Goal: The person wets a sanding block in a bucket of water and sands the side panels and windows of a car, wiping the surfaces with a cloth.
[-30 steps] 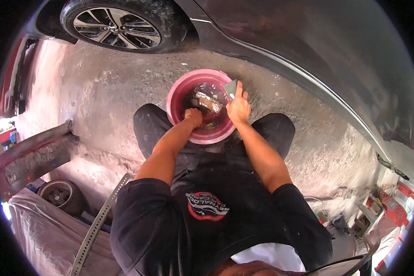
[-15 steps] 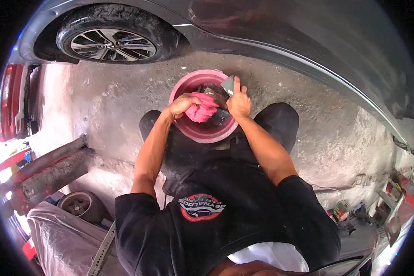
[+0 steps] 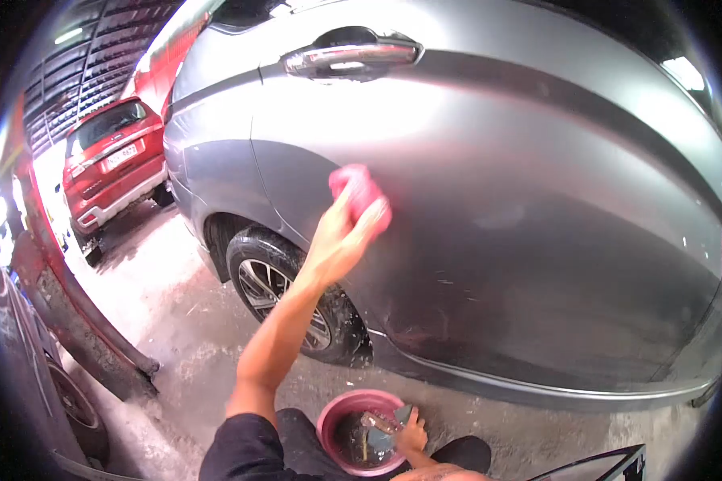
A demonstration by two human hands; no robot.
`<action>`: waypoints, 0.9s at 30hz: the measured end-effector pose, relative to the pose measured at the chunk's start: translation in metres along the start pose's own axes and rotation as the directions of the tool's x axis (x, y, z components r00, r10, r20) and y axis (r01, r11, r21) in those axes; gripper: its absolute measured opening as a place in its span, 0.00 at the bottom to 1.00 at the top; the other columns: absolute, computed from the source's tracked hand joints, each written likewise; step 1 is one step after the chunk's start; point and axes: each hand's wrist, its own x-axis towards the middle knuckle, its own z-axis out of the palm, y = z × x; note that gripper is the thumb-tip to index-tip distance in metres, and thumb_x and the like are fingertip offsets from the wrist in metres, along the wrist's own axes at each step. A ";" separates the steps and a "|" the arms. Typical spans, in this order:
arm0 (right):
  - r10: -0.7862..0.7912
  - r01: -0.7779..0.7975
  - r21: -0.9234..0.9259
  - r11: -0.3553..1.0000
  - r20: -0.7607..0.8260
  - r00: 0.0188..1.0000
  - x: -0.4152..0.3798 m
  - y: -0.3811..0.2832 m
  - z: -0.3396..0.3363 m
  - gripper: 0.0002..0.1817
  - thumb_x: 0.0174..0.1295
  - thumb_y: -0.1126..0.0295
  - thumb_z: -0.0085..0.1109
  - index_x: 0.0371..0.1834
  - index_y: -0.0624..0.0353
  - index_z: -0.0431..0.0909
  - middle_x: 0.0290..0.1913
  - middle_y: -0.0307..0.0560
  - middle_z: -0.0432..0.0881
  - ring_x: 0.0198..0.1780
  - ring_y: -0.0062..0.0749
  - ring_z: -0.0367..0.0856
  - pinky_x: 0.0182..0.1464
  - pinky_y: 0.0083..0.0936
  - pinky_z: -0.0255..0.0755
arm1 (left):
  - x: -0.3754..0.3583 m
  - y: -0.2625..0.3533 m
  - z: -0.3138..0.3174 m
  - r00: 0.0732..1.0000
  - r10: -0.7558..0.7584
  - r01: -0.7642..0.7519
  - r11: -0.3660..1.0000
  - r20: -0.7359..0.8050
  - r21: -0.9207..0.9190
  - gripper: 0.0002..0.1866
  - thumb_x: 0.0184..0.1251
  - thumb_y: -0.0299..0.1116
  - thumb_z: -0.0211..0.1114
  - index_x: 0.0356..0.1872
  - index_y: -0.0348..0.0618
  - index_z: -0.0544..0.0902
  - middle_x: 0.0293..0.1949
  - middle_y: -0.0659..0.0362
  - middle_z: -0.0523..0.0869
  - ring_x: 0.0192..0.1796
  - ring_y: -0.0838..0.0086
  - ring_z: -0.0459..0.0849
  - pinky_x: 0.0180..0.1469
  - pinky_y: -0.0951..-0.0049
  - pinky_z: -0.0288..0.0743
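Note:
Raised in front of the grey car door (image 3: 489,240), my left hand (image 3: 349,232) is closed on a pink cloth (image 3: 361,196), which is at the door panel below the chrome handle (image 3: 353,56). Low in the view, my right hand (image 3: 411,435) grips a small grey-green block (image 3: 403,414) at the right rim of a pink basin (image 3: 326,417). Dark water and a few objects lie inside the basin.
The car's wheel (image 3: 273,280) is left of the door. A red car (image 3: 116,164) is parked at the far left. A rusty post (image 3: 80,321) and a loose tyre (image 3: 76,405) stand at the left edge.
The view has tilted up to the car door. My left hand has lifted the pink cloth out of the basin to the door. My right hand remains at the basin's rim with the block.

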 end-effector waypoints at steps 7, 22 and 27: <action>-0.010 0.011 -0.055 0.998 0.019 1.000 0.004 0.016 0.018 0.53 0.51 0.46 0.69 0.77 0.48 0.48 0.57 0.64 0.73 0.49 0.63 0.82 0.49 0.51 0.77 | 0.148 0.040 0.097 0.597 0.789 -0.560 0.280 0.145 0.780 0.24 0.73 0.48 0.50 0.60 0.45 0.77 0.60 0.39 0.74 0.70 0.43 0.64 0.72 0.42 0.51; 0.042 -0.042 -0.011 0.999 0.023 0.999 0.008 -0.008 -0.001 0.57 0.46 0.40 0.71 0.75 0.53 0.52 0.57 0.68 0.73 0.50 0.65 0.81 0.50 0.50 0.77 | 0.187 -0.036 -0.147 0.791 0.606 -0.386 0.389 0.083 0.837 0.22 0.70 0.39 0.50 0.63 0.46 0.77 0.68 0.41 0.69 0.72 0.47 0.63 0.73 0.52 0.57; 0.033 -0.033 0.021 0.999 0.028 0.999 0.004 -0.012 -0.013 0.52 0.48 0.52 0.68 0.76 0.51 0.50 0.57 0.69 0.73 0.50 0.66 0.80 0.51 0.52 0.76 | 0.193 -0.074 -0.165 0.765 0.644 -0.197 0.201 0.022 0.960 0.24 0.72 0.43 0.49 0.63 0.43 0.76 0.66 0.45 0.74 0.70 0.48 0.68 0.73 0.52 0.57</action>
